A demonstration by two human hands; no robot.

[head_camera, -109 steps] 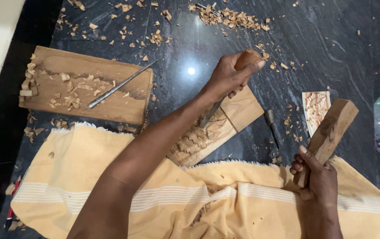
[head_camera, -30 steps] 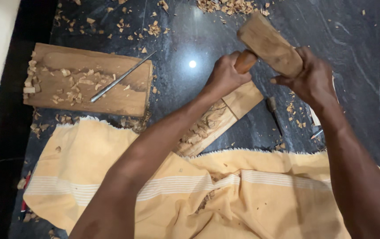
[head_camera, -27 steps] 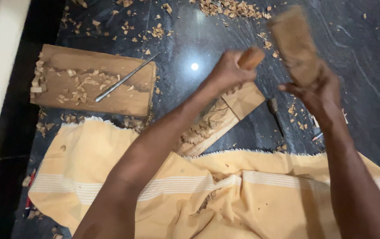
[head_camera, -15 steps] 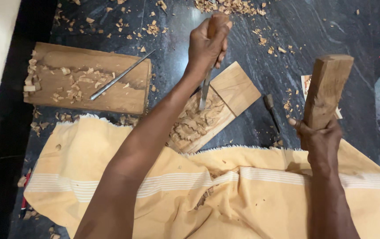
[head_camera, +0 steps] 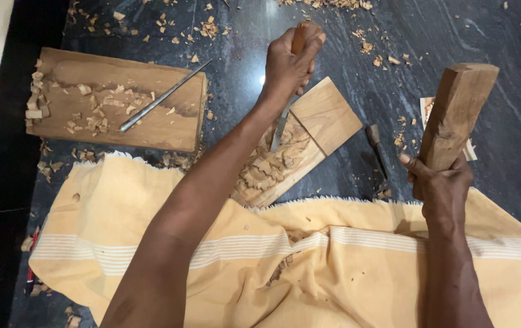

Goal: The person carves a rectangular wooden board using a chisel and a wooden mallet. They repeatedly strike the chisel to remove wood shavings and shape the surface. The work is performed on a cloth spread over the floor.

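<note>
We are looking almost straight down from a single camera worn on the head.

We are facing a dark stone floor (head_camera: 430, 36) from close above, near enough that both forearms are running in from the bottom edge and filling much of the frame. We are seeing the left hand (head_camera: 289, 61) toward the top centre and the right hand (head_camera: 439, 182) at the right, with a yellow cloth (head_camera: 333, 267) spreading across the lower half. We are working with one view only, so no overlap between views is showing.
</note>
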